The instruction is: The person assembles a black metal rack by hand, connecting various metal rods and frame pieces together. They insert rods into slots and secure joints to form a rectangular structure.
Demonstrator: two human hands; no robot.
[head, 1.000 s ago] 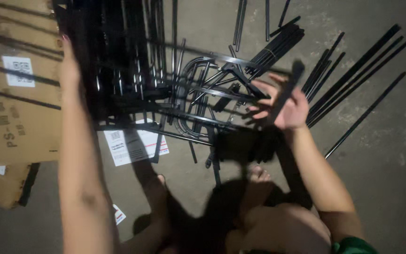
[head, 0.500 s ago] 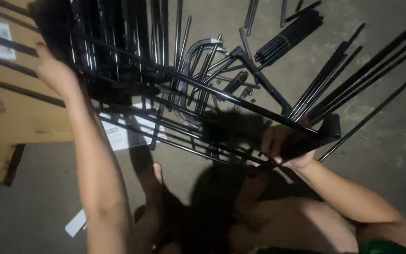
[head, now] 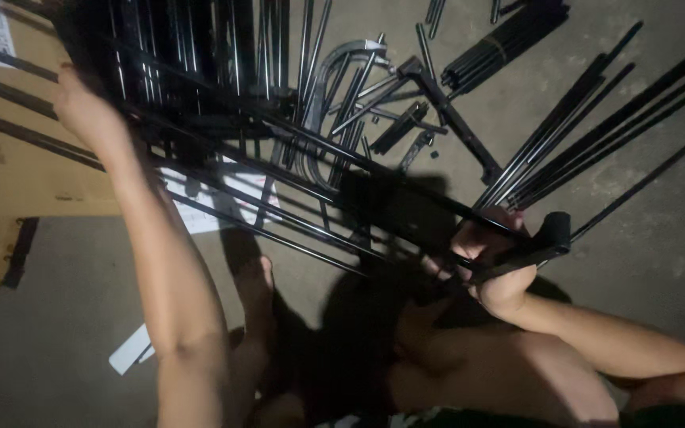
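Since the earlier frame, both hands keep their hold on the black metal rack frame (head: 279,150), while the right hand (head: 491,261) has slid slightly along the corner end.

Item 1: rack frame, black rods and bars, held tilted above the floor, spanning from 10 o'clock to 4 o'clock across the view.

Item 2: left hand (head: 85,111), at 10 o'clock, fingers wrapped on the frame's far edge; the exact rod gripped is lost in shadow.

Item 3: right hand, at 4 o'clock, closed on the frame's near bar just beside its black corner fitting (head: 552,234).

Item 4: loose black rods (head: 596,127), fanned on the concrete floor (head: 660,261) at 2 o'clock.

Item 5: bundle of short black rods (head: 509,40), at 1 o'clock.

Item 6: curved metal tubes (head: 334,87), at 12 o'clock, under the frame.

Item 7: cardboard box (head: 9,166), flat, at 9 o'clock.

Item 8: white paper sheet (head: 208,210), on the floor beneath the frame, near centre.

Item 9: bare foot (head: 255,285), at 7 o'clock.
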